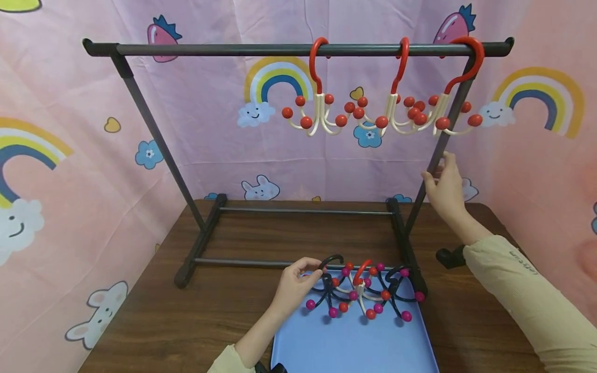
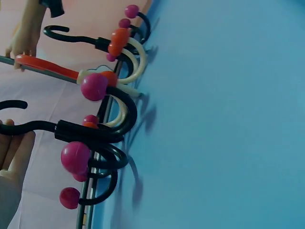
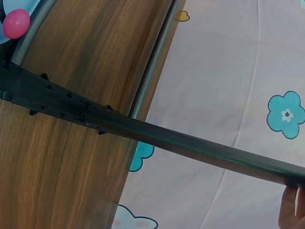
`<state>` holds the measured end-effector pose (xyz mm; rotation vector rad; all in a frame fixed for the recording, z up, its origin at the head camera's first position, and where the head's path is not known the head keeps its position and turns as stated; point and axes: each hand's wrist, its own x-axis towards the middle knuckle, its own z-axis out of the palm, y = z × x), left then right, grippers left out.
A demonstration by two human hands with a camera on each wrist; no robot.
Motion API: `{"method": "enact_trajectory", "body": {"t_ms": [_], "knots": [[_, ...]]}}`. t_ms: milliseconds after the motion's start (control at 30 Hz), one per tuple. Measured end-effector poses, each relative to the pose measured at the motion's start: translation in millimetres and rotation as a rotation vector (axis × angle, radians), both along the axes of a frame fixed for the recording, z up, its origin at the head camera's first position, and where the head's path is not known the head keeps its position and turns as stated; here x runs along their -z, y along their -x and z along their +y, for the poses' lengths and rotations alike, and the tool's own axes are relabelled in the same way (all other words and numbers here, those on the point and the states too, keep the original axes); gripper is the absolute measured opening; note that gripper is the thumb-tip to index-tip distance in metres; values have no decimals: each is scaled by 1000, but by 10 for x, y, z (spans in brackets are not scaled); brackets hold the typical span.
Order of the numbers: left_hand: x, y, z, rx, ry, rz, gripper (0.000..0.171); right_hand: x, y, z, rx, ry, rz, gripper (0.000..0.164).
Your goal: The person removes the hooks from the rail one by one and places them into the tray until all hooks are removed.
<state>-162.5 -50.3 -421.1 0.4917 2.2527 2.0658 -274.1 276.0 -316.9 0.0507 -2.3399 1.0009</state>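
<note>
1. Left hand (image 1: pixel 298 282) has a pinch grip on the hook of the left black hanger (image 1: pixel 328 284), thumb and fingers closed on it. That hanger's at the far left of the blue tray (image 1: pixel 354 347), hook up, pink balls on its arms. Can't tell if its arms actually touch the tray.
2. Right hand (image 1: pixel 448 189) is wrapped around the right post (image 1: pixel 439 147) of the dark rack, roughly halfway up, so that grip's closed too.
3. Two more hangers are bunched at the tray's far end: a cream one with a red hook (image 1: pixel 360 289) and red balls in the middle, then another black one with pink balls (image 1: pixel 393 286) on the right. All three sit really close together, arms overlapping from here.
4. Up on the top rail (image 1: pixel 224 49), three cream hangers with red hooks and red balls (image 1: pixel 319 106) hang over the right half, the rightmost by the post.
5. Tray's on the near side of the wooden table (image 1: pixel 140 321), right by the rack's near crossbar (image 1: pixel 242 262). Pastel cartoon backdrop (image 1: pixel 210 129) behind it all.
</note>
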Motion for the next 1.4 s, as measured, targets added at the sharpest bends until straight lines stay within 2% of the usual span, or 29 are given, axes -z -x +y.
{"method": "enact_trajectory", "body": {"t_ms": [233,333,467,600,733,933,1100,1167,1367,1400], "knots": [[14,-16,-35,51,18,3,16,-7,11,-7,7,-6,16,41],[6,-2,-63,106,52,32,23,-2,5,-6,8,-6,14,41],[22,97,-95,166,125,133,36,-2,-4,-5,1,-6,4,42],[-59,264,-123,138,193,254,36,-8,-9,-6,-3,-4,2,42],[-337,408,-157,66,235,359,33,-8,-11,-7,3,-1,-6,42],[-839,613,-189,-45,257,525,21,-15,-10,-8,3,1,-5,42],[-1255,711,-194,-106,261,586,18,-27,-21,-12,3,2,-12,42],[-1430,700,-183,-125,251,606,18,-32,-28,-15,3,3,-11,42],[-2004,536,-86,-189,238,677,16,-36,-33,-27,-4,4,-7,42],[-2081,538,-69,-197,235,684,16,-32,-31,-27,-5,3,-7,42]]}}
